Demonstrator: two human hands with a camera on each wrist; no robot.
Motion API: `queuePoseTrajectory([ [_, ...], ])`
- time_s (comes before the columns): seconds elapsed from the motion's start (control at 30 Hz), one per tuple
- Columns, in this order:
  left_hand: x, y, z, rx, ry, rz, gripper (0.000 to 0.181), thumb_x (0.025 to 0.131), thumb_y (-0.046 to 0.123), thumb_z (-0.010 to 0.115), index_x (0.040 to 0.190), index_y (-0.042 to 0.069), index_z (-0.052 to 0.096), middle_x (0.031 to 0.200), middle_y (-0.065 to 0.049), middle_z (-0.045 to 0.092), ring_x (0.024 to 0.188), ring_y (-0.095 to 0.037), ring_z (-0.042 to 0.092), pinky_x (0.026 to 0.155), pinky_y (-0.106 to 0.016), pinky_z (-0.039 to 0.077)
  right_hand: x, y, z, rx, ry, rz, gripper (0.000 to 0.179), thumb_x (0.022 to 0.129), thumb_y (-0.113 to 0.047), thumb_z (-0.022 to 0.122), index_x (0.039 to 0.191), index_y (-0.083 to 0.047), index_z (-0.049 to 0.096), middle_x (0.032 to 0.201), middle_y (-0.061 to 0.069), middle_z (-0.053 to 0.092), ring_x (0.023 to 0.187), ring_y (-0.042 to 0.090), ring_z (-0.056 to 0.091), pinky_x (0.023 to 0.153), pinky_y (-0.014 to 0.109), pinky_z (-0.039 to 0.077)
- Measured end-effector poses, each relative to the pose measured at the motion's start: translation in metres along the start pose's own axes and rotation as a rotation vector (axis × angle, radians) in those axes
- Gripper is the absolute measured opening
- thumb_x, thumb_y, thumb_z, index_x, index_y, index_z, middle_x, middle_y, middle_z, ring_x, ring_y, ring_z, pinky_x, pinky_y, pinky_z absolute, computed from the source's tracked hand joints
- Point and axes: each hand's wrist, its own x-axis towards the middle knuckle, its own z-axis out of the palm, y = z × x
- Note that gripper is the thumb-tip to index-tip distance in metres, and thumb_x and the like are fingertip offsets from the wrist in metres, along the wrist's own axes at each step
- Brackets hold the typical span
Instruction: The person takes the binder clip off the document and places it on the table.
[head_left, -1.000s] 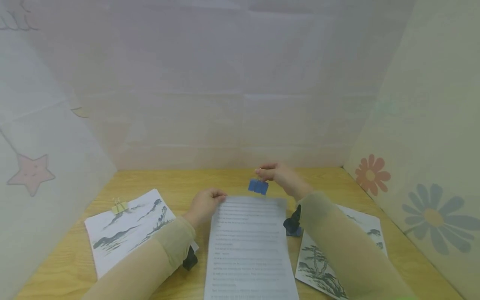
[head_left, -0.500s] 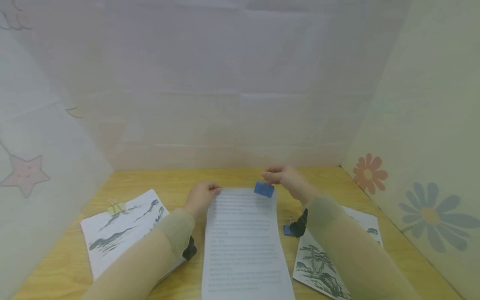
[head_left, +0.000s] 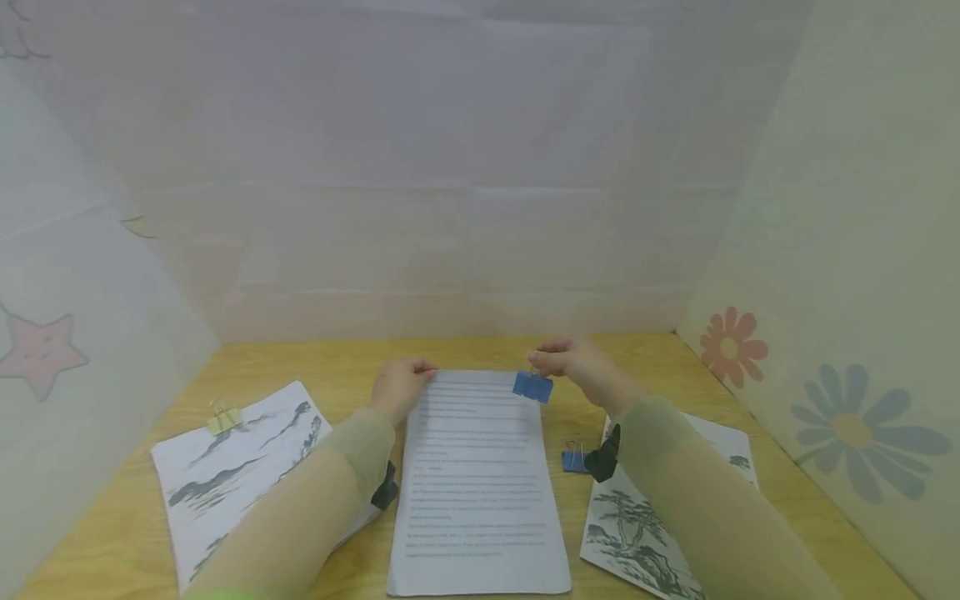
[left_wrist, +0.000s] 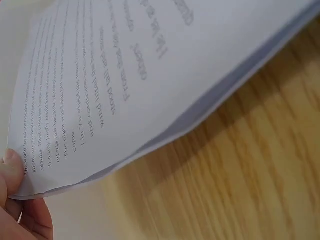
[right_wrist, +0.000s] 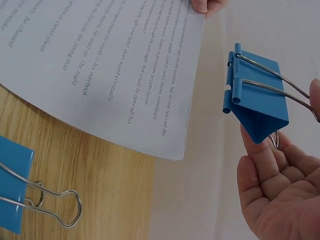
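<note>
A stack of printed sheets (head_left: 476, 483) lies in the middle, its far end lifted off the table. My left hand (head_left: 401, 390) pinches its far left corner; in the left wrist view the thumb (left_wrist: 12, 170) lies on top with fingers underneath. My right hand (head_left: 581, 367) holds a blue binder clip (head_left: 532, 387) by its wire handles, near the far right corner of the sheets. In the right wrist view that binder clip (right_wrist: 257, 92) is apart from the paper edge, its mouth toward the sheets. A second blue binder clip (head_left: 574, 461) rests on the table right of the stack.
At left lies a stack of ink landscape prints (head_left: 247, 475) with a yellow binder clip (head_left: 223, 418) on its far edge. Another landscape print (head_left: 637, 533) lies at right, partly under the right forearm. Pale walls surround the wooden table (head_left: 337, 358).
The sheets have shifted a little left and away, and their near edge now shows. My right hand has moved the clip slightly right and lower, beside the far right corner.
</note>
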Motion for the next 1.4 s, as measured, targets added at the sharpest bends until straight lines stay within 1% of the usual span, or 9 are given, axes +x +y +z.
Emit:
queuePoseTrajectory([
  [0.2, 0.005, -0.002, 0.005, -0.025, 0.011, -0.056, 0.016, 0.096, 0.022, 0.06, 0.104, 0.014, 0.071, 0.107, -0.003, 0.068, 0.101, -0.023, 0.06, 0.092, -0.043, 0.046, -0.001, 0.006, -0.002, -0.026, -0.001, -0.003, 0.051, 0.093, -0.035, 0.063, 0.128, 0.001, 0.056, 0.115, 0.014, 0.064, 0.115, 0.033, 0.053, 0.108, 0.059, 0.024],
  [0.5, 0.01, -0.003, 0.019, -0.015, 0.028, -0.083, 0.016, 0.096, 0.017, 0.059, 0.104, 0.009, 0.07, 0.106, -0.007, 0.068, 0.099, -0.025, 0.06, 0.091, -0.044, 0.046, 0.001, 0.013, -0.001, -0.013, 0.026, 0.021, 0.051, 0.091, -0.036, 0.066, 0.126, 0.0, 0.057, 0.107, 0.011, 0.066, 0.11, 0.031, 0.056, 0.108, 0.059, 0.025],
  [0.67, 0.01, -0.001, 0.025, -0.042, 0.024, -0.147, 0.017, 0.097, 0.018, 0.058, 0.105, 0.009, 0.07, 0.107, -0.007, 0.067, 0.102, -0.025, 0.058, 0.091, -0.043, 0.046, 0.0, 0.014, -0.001, -0.025, 0.007, 0.011, 0.049, 0.091, -0.036, 0.065, 0.125, -0.002, 0.059, 0.108, 0.011, 0.066, 0.108, 0.03, 0.058, 0.107, 0.057, 0.029],
  [0.77, 0.01, 0.0, 0.029, -0.054, 0.019, -0.165, 0.017, 0.097, 0.019, 0.058, 0.105, 0.009, 0.07, 0.107, -0.007, 0.067, 0.103, -0.025, 0.058, 0.091, -0.043, 0.046, 0.001, 0.015, 0.001, -0.033, -0.017, 0.019, 0.048, 0.091, -0.036, 0.065, 0.126, -0.003, 0.059, 0.111, 0.011, 0.066, 0.11, 0.03, 0.057, 0.107, 0.057, 0.029],
  [0.97, 0.01, -0.001, 0.034, -0.025, -0.005, -0.148, 0.016, 0.097, 0.018, 0.057, 0.104, 0.009, 0.069, 0.106, -0.007, 0.066, 0.102, -0.027, 0.058, 0.091, -0.045, 0.046, 0.0, 0.016, 0.006, -0.04, -0.041, 0.062, 0.064, 0.084, -0.048, 0.07, 0.131, -0.007, 0.055, 0.117, 0.007, 0.064, 0.114, 0.029, 0.056, 0.108, 0.061, 0.025],
  [1.03, 0.009, -0.002, 0.035, -0.037, -0.014, -0.155, 0.016, 0.097, 0.018, 0.057, 0.105, 0.009, 0.068, 0.106, -0.007, 0.066, 0.102, -0.026, 0.058, 0.092, -0.044, 0.046, 0.0, 0.017, 0.008, -0.043, -0.044, 0.066, 0.07, 0.082, -0.052, 0.071, 0.134, -0.008, 0.053, 0.12, 0.008, 0.063, 0.115, 0.029, 0.056, 0.108, 0.061, 0.025],
  [1.17, 0.009, -0.006, 0.035, -0.071, -0.039, -0.167, 0.02, 0.098, 0.019, 0.056, 0.111, 0.008, 0.067, 0.115, -0.01, 0.065, 0.111, -0.03, 0.056, 0.097, -0.048, 0.043, 0.0, 0.017, 0.012, -0.055, -0.05, 0.066, 0.073, 0.081, -0.053, 0.071, 0.134, -0.007, 0.052, 0.122, 0.008, 0.062, 0.115, 0.029, 0.056, 0.107, 0.061, 0.026],
  [1.27, 0.01, -0.007, 0.034, -0.102, -0.062, -0.181, 0.026, 0.098, 0.021, 0.056, 0.12, 0.007, 0.063, 0.126, -0.013, 0.06, 0.121, -0.034, 0.051, 0.102, -0.052, 0.039, 0.001, 0.017, 0.014, -0.06, -0.053, 0.084, 0.069, 0.082, -0.051, 0.071, 0.133, -0.008, 0.054, 0.121, 0.008, 0.062, 0.114, 0.029, 0.056, 0.105, 0.064, 0.026],
  [1.4, 0.011, -0.008, 0.033, -0.103, -0.085, -0.189, 0.036, 0.098, 0.023, 0.057, 0.13, 0.007, 0.057, 0.138, -0.015, 0.052, 0.13, -0.037, 0.042, 0.106, -0.053, 0.034, 0.003, 0.016, 0.019, -0.053, -0.061, 0.103, 0.069, 0.081, -0.049, 0.072, 0.133, -0.008, 0.054, 0.12, 0.008, 0.062, 0.112, 0.029, 0.057, 0.104, 0.066, 0.025],
])
